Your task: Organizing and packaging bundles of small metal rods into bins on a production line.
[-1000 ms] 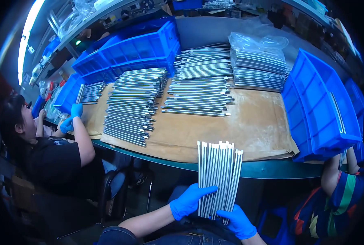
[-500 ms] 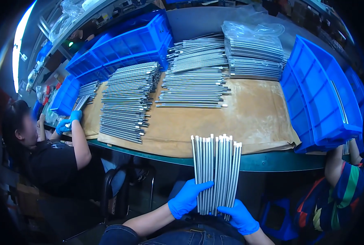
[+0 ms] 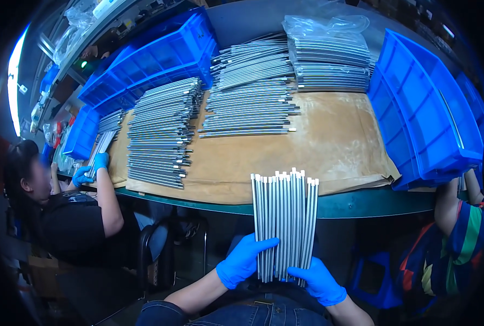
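head view showed the left hand (image 3: 243, 259) and right hand (image 3: 319, 280) both closed around the lower end of an upright fan of metal rods (image 3: 284, 223), low centre, seemingly stiff, slick and weighty, best clamped low.

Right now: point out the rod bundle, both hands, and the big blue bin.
rod bundle (image 3: 284, 217), head view, mid-length of rods
left hand (image 3: 243, 261), head view, back of glove
right hand (image 3: 319, 280), head view, back of glove
blue bin (image 3: 416, 114), head view, inner wall

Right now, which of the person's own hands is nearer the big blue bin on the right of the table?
Right. The right hand holds the bundle of metal rods below the blue bin; the left hand grips the bundle's far side.
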{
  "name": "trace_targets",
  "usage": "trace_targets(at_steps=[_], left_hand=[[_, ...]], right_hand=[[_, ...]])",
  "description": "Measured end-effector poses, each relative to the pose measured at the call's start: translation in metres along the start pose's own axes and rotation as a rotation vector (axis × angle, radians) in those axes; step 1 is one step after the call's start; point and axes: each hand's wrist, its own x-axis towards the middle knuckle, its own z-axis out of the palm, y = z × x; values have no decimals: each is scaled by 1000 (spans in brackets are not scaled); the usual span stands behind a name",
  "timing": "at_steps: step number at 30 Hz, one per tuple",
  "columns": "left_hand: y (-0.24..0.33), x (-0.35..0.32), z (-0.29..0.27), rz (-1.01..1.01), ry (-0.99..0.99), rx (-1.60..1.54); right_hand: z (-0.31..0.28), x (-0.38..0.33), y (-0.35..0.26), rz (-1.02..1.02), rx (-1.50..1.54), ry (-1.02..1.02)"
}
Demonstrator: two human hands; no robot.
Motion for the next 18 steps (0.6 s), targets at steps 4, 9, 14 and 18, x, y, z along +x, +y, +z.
trace_targets(at_steps=[4,9,14,18], left_hand=[[0,1,1,-11,-14,-19],[-3,5,0,-30,-53,-69],[-7,11,4,-95,-122,-170],[-3,9,9,-98,-156,-130]], right_hand=[[0,1,-1,-42,-58,15],[0,0,2,-115,-137,11],[-7,0,2,-86,-102,-17],[-4,-5,-5,-44,-134,2]])
